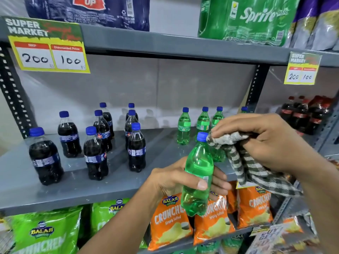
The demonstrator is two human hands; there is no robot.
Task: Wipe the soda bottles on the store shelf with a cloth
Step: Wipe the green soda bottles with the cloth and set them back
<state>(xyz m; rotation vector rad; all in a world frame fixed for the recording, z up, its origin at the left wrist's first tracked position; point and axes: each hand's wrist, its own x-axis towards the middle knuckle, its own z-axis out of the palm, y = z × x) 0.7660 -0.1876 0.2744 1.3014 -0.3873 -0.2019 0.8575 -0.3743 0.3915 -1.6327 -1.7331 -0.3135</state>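
Observation:
My left hand [174, 180] grips a green soda bottle [199, 167] with a blue cap around its middle, held in front of the grey shelf [73, 187]. My right hand [262, 142] holds a checked grey-and-white cloth [244, 162], bunched against the bottle's neck and cap. The cloth's loose end hangs down to the right. Several dark cola bottles [95, 154] with blue caps stand on the left of the shelf. More green bottles [184, 126] stand at the back right, partly hidden behind my right hand.
Red-labelled cola bottles [300, 114] stand in the bay to the right. Orange [168, 220] and green chip bags [45, 233] fill the shelf below. Shrink-wrapped soda packs [245, 17] sit on the shelf above. Yellow price signs [49, 50] hang from its edge.

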